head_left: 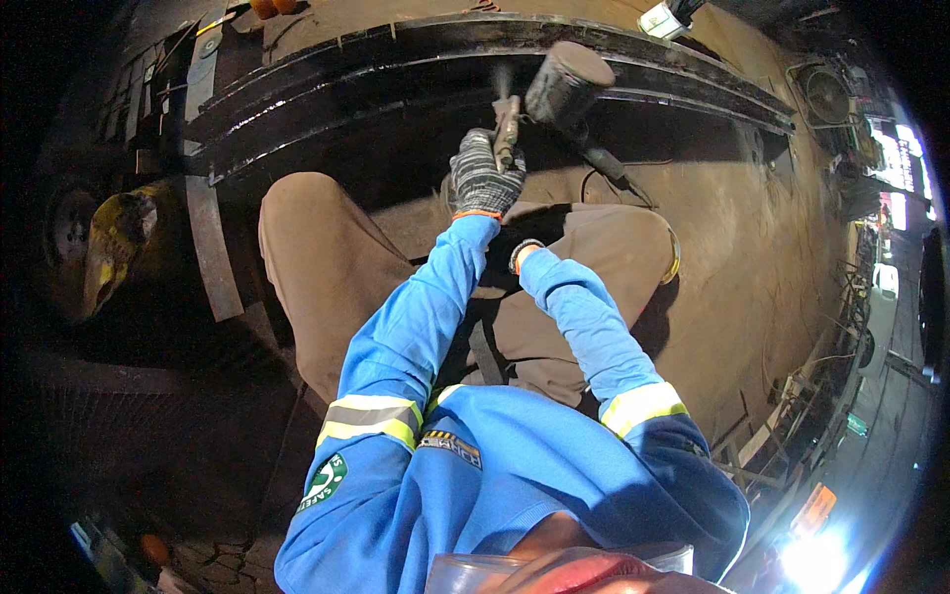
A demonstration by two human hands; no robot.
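Gun (507, 137): qty 1; far of knees, nr centre; nozzle end toward beam, gap not judged; faint mist (503, 79) at nozzle.
Cup (566, 89): qty 1; dark, round, pale end; just right of gun, tilted; blocks view of part of beam.
Left hand (485, 180): qty 1; grey/blk knit glove, orange cuff; closed around gun grip; fingers cover part of grip.
Right hand (521, 253): qty 1; dark, in shadow btwn knees, nr left sleeve; mostly hidden; grip or load, if any, cannot tell.
Beam (396, 71): blk, long, wet sheen; runs left to right across far side; several parallel edges, no. of separate pcs unclear.
Tube (606, 164): qty 1; dark, kind unclear; right of gun, btwn beam and right knee; thin cord adj.
Knees: qty 2; brown trousers; left knee (315, 233) and right knee (628, 238) bent, near side of beam, either side of hands.
Bar (206, 238): qty 1; flat, steel-grey; left of left knee, runs near to far.
Yellow item (114, 243): qty 1; far out left, worn, kind unclear.
Orange items (265, 8): qty 2 visible; far left, beyond beam.
Bucket (661, 22): qty 1; white, w/ dark contents; far right, beyond beam.
Fan (826, 95): qty 1; round, far right, past beam end.
Floor (747, 257): brown, dusty; right of right knee.
Light (813, 560): qty 1; v. bright; near right; orange panel (813, 509) adj.
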